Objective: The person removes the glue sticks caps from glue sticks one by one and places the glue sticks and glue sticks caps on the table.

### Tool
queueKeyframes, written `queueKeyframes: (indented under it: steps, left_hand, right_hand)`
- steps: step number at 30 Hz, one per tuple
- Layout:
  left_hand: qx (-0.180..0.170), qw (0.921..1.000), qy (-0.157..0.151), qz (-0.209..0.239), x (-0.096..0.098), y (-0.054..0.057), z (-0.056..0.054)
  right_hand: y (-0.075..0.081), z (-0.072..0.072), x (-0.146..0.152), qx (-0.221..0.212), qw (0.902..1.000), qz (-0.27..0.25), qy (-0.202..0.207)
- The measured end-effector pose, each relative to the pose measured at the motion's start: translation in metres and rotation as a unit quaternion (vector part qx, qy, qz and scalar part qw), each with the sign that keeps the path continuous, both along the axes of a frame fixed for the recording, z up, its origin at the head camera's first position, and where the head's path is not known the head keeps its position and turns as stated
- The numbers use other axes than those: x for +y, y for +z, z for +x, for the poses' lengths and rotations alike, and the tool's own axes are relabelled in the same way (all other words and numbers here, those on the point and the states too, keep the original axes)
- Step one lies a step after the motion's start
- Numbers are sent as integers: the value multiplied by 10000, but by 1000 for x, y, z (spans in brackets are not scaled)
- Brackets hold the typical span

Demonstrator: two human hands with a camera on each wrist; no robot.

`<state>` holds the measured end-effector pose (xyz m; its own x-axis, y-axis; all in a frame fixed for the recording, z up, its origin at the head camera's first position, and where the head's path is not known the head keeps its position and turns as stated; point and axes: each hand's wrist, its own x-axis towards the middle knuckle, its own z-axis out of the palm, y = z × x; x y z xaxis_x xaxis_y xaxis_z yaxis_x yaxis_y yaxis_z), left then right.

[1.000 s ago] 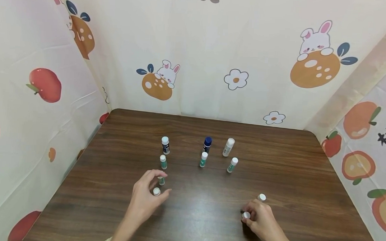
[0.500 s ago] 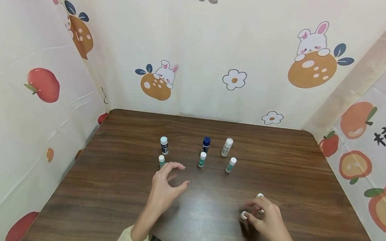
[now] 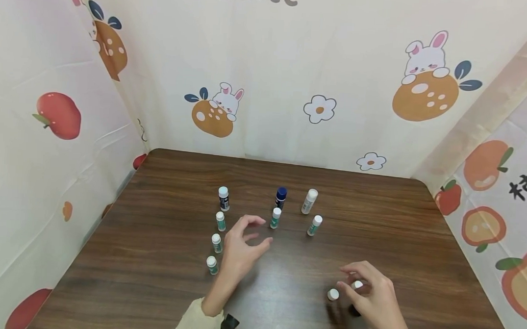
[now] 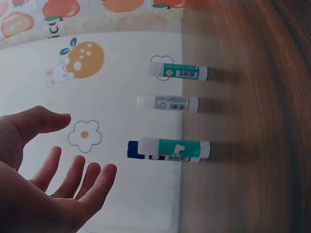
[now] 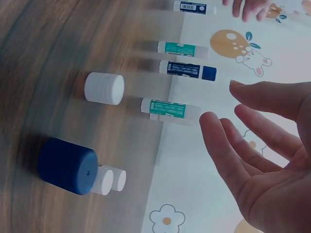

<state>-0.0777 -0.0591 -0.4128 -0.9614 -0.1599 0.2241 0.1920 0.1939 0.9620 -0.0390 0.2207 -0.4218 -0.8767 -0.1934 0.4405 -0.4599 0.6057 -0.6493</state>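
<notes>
Okay, the left hand is the nearer one to the middle green-labelled stick, which sits at about one o'clock from its fingertips, near but not touching. Stick stands upright on the surface, long axis vertical, white cap end up. Left thumb and fingers are spread in a loose C facing that stick, holding nothing; left wrist view agrees, clear gap. So the reach line looks like one o'clock with the hand around an upright barrel, my read. Blue-capped stick stands right behind it at twelve o'clock, so back-side clearance seems tight. White stick is at two o'clock from the green one, column of four sticks runs off at eight to ten o'clock.

Right hand is well apart from that stick, at about four o'clock from it. Thumb and fingers also spread, pinching nothing. Single white cap lies at nine o'clock from it; second white cap shows partly between thumb and fingers; blue cap is around seven o'clock, mostly hidden in head view.
</notes>
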Motion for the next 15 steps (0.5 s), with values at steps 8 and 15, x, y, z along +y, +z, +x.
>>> queueKeyframes:
  steps: [8,15]
  left_hand:
    - [-158,9994,182,232,9,-12,-12]
    - [-250,9984,326,397,14,-23,-23]
  right_hand:
    - [7,1,-1,-69,9997,-212,-55]
    - [16,1,-2,-121,9994,-309,-20]
